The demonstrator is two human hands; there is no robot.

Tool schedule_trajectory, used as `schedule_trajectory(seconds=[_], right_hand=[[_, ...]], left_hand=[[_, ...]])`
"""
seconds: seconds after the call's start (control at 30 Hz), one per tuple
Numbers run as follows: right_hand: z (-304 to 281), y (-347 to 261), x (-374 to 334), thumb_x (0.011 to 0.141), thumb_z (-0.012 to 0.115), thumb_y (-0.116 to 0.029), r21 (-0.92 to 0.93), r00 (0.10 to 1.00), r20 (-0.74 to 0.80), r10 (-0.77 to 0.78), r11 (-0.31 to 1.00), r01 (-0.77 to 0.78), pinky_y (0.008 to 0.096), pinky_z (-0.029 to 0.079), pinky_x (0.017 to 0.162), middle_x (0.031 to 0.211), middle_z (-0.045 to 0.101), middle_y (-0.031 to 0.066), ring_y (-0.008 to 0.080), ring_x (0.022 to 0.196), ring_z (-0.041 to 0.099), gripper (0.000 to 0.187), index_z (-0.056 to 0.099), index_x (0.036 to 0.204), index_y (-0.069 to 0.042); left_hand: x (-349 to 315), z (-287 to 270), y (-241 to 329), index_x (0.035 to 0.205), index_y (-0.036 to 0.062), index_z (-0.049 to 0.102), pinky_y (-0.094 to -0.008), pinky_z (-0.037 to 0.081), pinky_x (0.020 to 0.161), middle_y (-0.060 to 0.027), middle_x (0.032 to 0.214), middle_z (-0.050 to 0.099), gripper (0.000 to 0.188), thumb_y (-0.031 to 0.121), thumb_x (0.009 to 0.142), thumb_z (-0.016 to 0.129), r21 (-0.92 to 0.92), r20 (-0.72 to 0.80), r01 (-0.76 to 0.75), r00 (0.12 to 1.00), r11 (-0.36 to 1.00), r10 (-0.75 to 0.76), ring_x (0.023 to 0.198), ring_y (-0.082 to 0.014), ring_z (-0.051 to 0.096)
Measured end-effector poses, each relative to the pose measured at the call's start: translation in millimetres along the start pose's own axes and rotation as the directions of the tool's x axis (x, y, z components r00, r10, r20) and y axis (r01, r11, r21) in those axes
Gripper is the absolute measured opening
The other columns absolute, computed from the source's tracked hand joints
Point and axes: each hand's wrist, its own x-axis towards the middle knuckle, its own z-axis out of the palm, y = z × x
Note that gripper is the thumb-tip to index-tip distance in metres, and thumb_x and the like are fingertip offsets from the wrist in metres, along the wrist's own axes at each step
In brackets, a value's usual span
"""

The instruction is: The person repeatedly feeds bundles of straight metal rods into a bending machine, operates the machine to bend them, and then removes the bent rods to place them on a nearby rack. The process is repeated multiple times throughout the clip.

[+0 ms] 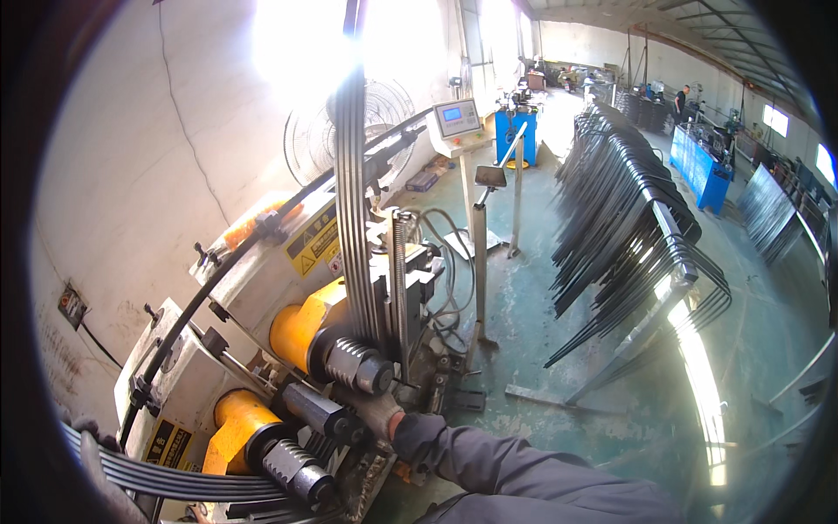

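Note:
A bundle of several dark metal rods is clamped in a bending machine with two yellow heads, the upper head (pixel 301 327) and the lower head (pixel 237 428). One length of rods (pixel 351 175) rises steeply from the upper grooved die (pixel 362 367). Another length of rods (pixel 196 485) runs left from the lower grooved die (pixel 298 472). At the lower left, my left hand (pixel 103 472), in a dark glove, is closed around that length. My right hand (pixel 377 412), in a light glove, reaches in beside the dark middle cylinder (pixel 316 409); its fingers are hidden.
Right of the machine stands a rack (pixel 676 236) hung with many bent dark rods (pixel 602 210). A control box (pixel 456 120) on a post, a metal stand (pixel 480 262) and a fan (pixel 305 144) are beyond the machine. Blue machines (pixel 698 166) and a person (pixel 680 103) are farther back.

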Motion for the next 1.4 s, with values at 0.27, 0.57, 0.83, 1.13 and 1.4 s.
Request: schedule_trajectory(seconds=[0.27, 0.57, 0.83, 1.13, 1.4], right_hand=[[-2.2, 3.3, -1.9, 0.107, 0.074, -0.022, 0.283, 0.974, 0.049, 0.221, 0.932, -0.226, 0.0404, 0.055, 0.119, 0.154, 0.07, 0.0121, 0.0281, 0.141, 0.068, 0.041, 0.075, 0.148, -0.019], [-1.0, 16.0, 0.1, 0.086, 0.086, -0.014, -0.16, 0.979, -0.028, -0.203, 0.967, 0.196, 0.0466, 0.055, 0.118, 0.148, 0.072, 0.018, 0.0407, 0.143, 0.066, 0.064, 0.073, 0.149, -0.017], [-3.3, 21.0, -1.2, 0.086, 0.085, -0.013, -0.202, 0.981, 0.016, -0.191, 0.961, 0.19, 0.0494, 0.053, 0.122, 0.151, 0.07, 0.0203, 0.045, 0.146, 0.063, 0.066, 0.07, 0.15, -0.017], [0.0, 37.5, 5.1, 0.104, 0.082, -0.044, -0.229, 0.929, -0.058, -0.365, 0.911, 0.343, 0.0408, 0.058, 0.105, 0.138, 0.08, 0.0116, 0.0223, 0.122, 0.076, 0.056, 0.077, 0.146, -0.006], [3.2, 22.7, 3.1, 0.103, 0.085, -0.047, 0.085, 0.995, -0.076, -0.069, 0.994, 0.076, 0.0395, 0.059, 0.104, 0.138, 0.08, 0.0103, 0.0203, 0.12, 0.076, 0.06, 0.077, 0.146, -0.006]], left_hand=[[5.4, 99.8, 8.6, 0.139, 0.0006, 0.065, -0.0241, 0.054, 0.079, -0.0052, 0.106, 0.063, 0.032, 0.018, 0.112, 0.061, -0.195, 0.008, 0.0, 1.0, 0.981, 0.002, 0.085, -0.0119, 0.064], [-8.7, 103.0, 30.6, 0.16, 0.0007, 0.052, -0.025, 0.055, 0.078, -0.0028, 0.105, 0.061, 0.053, 0.011, 0.109, 0.061, -0.381, 0.139, 0.016, 0.99, 0.925, 0.04, 0.082, -0.0101, 0.063], [-7.8, 98.5, 32.7, 0.159, 0.0014, 0.053, -0.0259, 0.056, 0.079, -0.0037, 0.104, 0.061, 0.052, 0.007, 0.109, 0.061, -0.393, 0.174, 0.064, 0.985, 0.917, 0.006, 0.084, -0.0109, 0.065], [-5.6, 102.1, 21.3, 0.16, 0.0006, 0.052, -0.0267, 0.054, 0.082, -0.0039, 0.104, 0.06, 0.053, 0.015, 0.11, 0.062, -0.367, 0.133, 0.019, 0.991, 0.93, 0.033, 0.088, -0.0109, 0.063], [-4.9, 100.8, 20.5, 0.152, 0.0027, 0.056, -0.024, 0.054, 0.078, -0.0028, 0.104, 0.059, 0.042, 0.012, 0.112, 0.062, -0.335, 0.114, 0.024, 0.993, 0.942, 0.015, 0.086, -0.0098, 0.062]])
